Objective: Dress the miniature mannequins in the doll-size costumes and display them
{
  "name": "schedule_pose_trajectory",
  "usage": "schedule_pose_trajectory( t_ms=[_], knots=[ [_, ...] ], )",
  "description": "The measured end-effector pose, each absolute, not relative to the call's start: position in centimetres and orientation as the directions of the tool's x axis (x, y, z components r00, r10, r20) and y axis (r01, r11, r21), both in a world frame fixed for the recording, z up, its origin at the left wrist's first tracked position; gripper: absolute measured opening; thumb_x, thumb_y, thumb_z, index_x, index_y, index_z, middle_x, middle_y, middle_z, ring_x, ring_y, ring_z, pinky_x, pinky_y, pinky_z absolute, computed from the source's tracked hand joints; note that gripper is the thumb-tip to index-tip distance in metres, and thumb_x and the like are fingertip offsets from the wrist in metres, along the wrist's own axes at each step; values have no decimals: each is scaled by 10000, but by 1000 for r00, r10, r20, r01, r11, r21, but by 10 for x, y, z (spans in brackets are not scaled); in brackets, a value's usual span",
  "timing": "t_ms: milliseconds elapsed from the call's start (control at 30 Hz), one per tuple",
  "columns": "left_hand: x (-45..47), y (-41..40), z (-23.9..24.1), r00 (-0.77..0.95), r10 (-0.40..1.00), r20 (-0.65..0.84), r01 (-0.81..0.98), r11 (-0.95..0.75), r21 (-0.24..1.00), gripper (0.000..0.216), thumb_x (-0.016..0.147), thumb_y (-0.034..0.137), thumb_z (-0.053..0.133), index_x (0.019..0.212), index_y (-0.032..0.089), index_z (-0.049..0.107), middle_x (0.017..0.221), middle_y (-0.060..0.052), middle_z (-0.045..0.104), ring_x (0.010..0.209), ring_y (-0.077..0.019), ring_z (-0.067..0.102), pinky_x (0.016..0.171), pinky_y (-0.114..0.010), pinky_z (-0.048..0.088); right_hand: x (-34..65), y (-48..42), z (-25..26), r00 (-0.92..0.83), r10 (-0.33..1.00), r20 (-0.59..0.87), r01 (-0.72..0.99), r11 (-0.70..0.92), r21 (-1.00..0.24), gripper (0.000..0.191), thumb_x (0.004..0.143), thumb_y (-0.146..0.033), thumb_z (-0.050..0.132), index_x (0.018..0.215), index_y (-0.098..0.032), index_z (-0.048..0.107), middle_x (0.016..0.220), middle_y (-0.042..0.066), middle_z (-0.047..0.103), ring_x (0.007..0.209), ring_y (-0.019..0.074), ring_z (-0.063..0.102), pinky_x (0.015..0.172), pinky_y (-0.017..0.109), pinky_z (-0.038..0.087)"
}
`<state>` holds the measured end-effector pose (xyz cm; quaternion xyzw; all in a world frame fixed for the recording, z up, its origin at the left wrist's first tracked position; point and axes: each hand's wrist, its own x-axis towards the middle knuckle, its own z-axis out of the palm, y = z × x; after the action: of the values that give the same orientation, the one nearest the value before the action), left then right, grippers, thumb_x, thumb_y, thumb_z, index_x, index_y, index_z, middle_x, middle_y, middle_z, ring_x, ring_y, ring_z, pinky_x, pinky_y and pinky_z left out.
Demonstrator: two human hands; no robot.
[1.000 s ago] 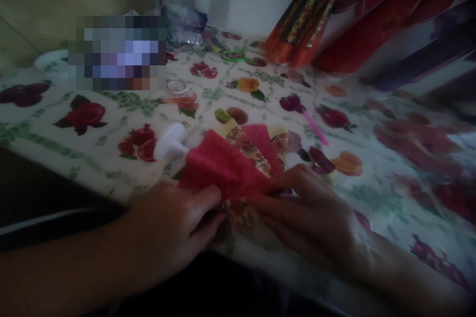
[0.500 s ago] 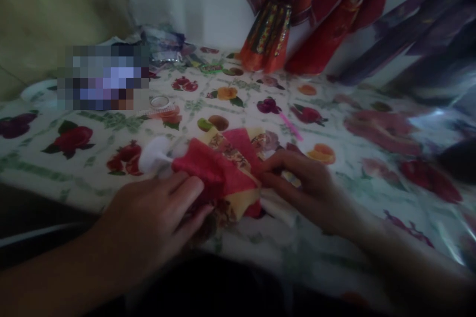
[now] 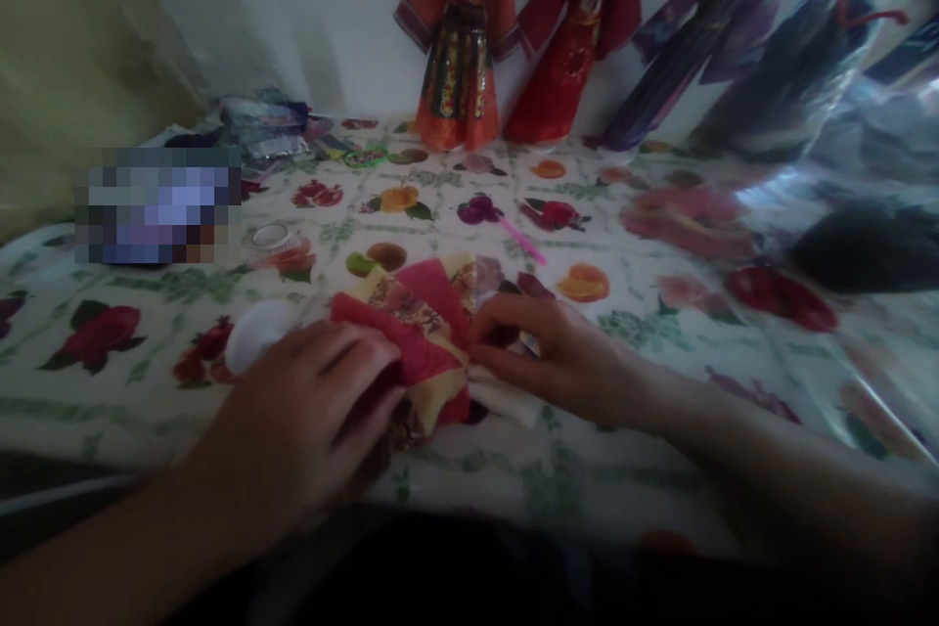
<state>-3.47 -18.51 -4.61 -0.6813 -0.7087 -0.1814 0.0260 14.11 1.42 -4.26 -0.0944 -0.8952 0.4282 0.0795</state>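
Note:
A small doll garment (image 3: 432, 352) in pink-red and cream patterned panels lies in front of me on the table. My left hand (image 3: 315, 401) is closed on its left side, with the fingertips curled over the cloth. My right hand (image 3: 543, 347) pinches its right edge between thumb and forefinger. Just beyond my left knuckles is a white disc (image 3: 256, 337), partly covered by that hand. A pale strip (image 3: 506, 396) sticks out under my right fingers; what it is I cannot tell.
Dressed dolls stand along the wall, one in an orange robe (image 3: 462, 39), another in a red dress (image 3: 572, 39). A pink stick (image 3: 522, 240), a tape roll (image 3: 270, 237) and plastic packets (image 3: 264, 127) lie on the fruit-print tablecloth (image 3: 440, 479). At right is a dark object (image 3: 872, 245).
My view has turned to the right, so everything sits further left. My left hand has moved over the garment's raised left edge and now hides the white disc's stem. The right hand keeps its pinch.

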Motion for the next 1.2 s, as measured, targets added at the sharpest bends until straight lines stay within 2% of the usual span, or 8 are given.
schedule_pose_trajectory(
  t_ms=[100,333,600,900,1000,1200],
  knots=[
    [-40,-183,-45,-90,952,292,982,36,185,145,977,287,513,1044,199,606,1038,-83,653,951,-273,626,844,-460,509,141,7,-42,-959,269,86,102,612,-784,90,920,-240,621,867,-170,640,799,-4,647,716,112,589,646,243,444],
    [-47,-184,-44,-84,944,319,991,46,125,133,991,243,503,1040,184,611,1016,-65,664,947,-251,632,824,-434,505,135,-8,-48,-937,285,203,72,725,-685,102,891,-232,654,823,-178,601,842,25,618,795,160,579,717,295,440],
    [-51,-187,-50,-76,942,327,995,51,85,152,987,219,503,1031,159,635,1000,-87,666,953,-276,633,814,-454,505,133,-8,-44,-948,290,129,137,739,-660,113,896,-222,627,799,-192,578,799,4,628,746,153,582,714,315,426],
    [-55,-184,-57,-74,945,318,994,44,101,148,986,219,504,1043,166,629,1013,-88,670,946,-282,635,806,-471,499,131,-8,-52,-937,349,-12,232,597,-768,65,827,-174,608,771,-203,596,697,-23,616,613,117,555,570,261,429],
    [-57,-184,-60,-74,939,337,994,41,104,149,983,218,503,1051,166,625,1015,-91,673,939,-286,639,801,-477,504,131,-7,-54,-930,367,-5,229,569,-790,72,804,-157,608,750,-201,590,698,-19,610,604,112,547,550,251,435],
    [-55,-183,-58,-91,926,366,991,48,125,155,986,211,495,1037,159,632,1026,-92,687,937,-269,639,821,-465,502,134,-2,-52,-932,360,46,199,612,-765,97,781,-109,599,739,-196,598,710,-10,613,629,109,544,541,227,428]
  ],
)
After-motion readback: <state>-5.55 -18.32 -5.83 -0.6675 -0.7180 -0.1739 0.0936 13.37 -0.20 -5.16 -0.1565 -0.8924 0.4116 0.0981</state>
